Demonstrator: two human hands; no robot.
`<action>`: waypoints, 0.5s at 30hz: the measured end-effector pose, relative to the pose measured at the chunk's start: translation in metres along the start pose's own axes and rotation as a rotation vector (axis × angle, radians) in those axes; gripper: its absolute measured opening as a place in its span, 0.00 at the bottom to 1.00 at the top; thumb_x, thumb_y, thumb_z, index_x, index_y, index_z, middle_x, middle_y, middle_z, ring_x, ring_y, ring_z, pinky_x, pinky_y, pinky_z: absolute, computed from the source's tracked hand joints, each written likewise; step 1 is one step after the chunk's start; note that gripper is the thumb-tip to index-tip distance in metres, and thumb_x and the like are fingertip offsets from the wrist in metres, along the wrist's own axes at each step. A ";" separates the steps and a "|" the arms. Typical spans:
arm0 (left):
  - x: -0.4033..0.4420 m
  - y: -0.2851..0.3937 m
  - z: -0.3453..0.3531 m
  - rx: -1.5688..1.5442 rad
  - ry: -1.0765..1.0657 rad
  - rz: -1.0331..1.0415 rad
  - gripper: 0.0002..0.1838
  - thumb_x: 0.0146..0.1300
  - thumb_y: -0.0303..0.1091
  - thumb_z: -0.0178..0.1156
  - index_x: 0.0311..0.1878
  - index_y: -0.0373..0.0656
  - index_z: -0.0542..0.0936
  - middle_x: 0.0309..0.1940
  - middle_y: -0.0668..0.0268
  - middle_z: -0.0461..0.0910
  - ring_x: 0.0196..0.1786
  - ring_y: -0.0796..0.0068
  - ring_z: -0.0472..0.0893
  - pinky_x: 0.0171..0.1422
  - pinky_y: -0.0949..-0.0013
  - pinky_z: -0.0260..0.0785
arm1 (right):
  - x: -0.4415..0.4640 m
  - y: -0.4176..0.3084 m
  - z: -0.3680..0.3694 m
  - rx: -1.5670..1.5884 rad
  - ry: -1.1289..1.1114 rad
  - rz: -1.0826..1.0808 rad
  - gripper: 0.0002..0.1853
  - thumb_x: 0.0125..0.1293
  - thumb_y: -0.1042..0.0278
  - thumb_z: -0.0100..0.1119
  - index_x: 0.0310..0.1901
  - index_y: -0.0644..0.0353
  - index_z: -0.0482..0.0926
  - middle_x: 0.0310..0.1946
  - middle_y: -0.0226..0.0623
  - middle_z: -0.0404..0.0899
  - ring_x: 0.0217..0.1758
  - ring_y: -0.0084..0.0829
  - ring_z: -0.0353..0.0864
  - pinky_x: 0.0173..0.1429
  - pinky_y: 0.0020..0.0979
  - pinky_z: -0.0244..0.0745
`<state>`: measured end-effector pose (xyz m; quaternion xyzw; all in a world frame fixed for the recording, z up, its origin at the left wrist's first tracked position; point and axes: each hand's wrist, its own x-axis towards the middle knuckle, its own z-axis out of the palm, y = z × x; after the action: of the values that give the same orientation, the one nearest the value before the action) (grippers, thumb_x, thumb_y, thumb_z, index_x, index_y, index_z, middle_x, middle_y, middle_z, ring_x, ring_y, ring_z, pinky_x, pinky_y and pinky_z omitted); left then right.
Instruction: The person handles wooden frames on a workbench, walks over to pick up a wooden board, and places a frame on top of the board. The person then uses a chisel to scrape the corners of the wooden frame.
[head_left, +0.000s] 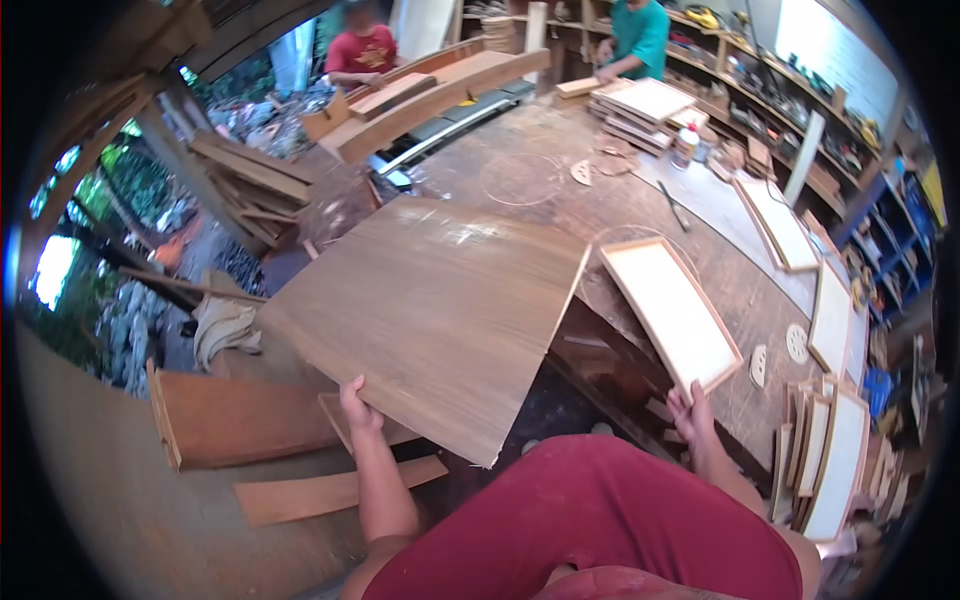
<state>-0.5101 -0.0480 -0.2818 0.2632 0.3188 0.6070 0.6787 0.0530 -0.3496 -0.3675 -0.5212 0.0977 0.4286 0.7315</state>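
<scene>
A large brown plywood sheet (430, 300) tilts over the near edge of the workbench. My left hand (361, 405) grips its lower left edge, thumb on top, fingers hidden beneath. My right hand (690, 412) is closed at the near end of a shallow wooden tray (672, 312) with a white bottom and a light wood rim. The tray slants away from me to the right of the sheet, its far end over the bench top. Under the sheet's right edge, dark boards are partly hidden.
On the workbench (520, 150) lie a white bottle (685, 145), stacked white panels (645, 100) and round cut-outs (797, 343). More trays (825, 460) stand at right. Brown boards (245, 420) lie at left. Two people, in a red shirt (362, 50) and a teal shirt (640, 38), are beyond.
</scene>
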 end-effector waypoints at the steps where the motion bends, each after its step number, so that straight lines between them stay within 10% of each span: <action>1: 0.000 0.001 0.005 0.036 0.061 0.023 0.29 0.57 0.35 0.54 0.62 0.31 0.69 0.55 0.52 0.77 0.58 0.55 0.77 0.64 0.53 0.71 | -0.005 -0.011 0.012 0.078 -0.004 -0.004 0.24 0.73 0.49 0.55 0.57 0.60 0.71 0.42 0.43 0.81 0.41 0.38 0.84 0.56 0.42 0.78; 15: 0.040 -0.041 0.013 -0.045 -0.093 0.014 0.36 0.54 0.38 0.55 0.67 0.33 0.65 0.60 0.49 0.74 0.61 0.50 0.75 0.68 0.50 0.67 | -0.044 -0.027 0.145 -0.043 -0.343 0.049 0.22 0.74 0.53 0.54 0.55 0.64 0.71 0.40 0.45 0.83 0.39 0.38 0.86 0.55 0.43 0.82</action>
<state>-0.4712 -0.0134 -0.3086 0.2780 0.2715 0.6058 0.6943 0.0017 -0.2522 -0.2595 -0.4537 -0.0252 0.5307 0.7155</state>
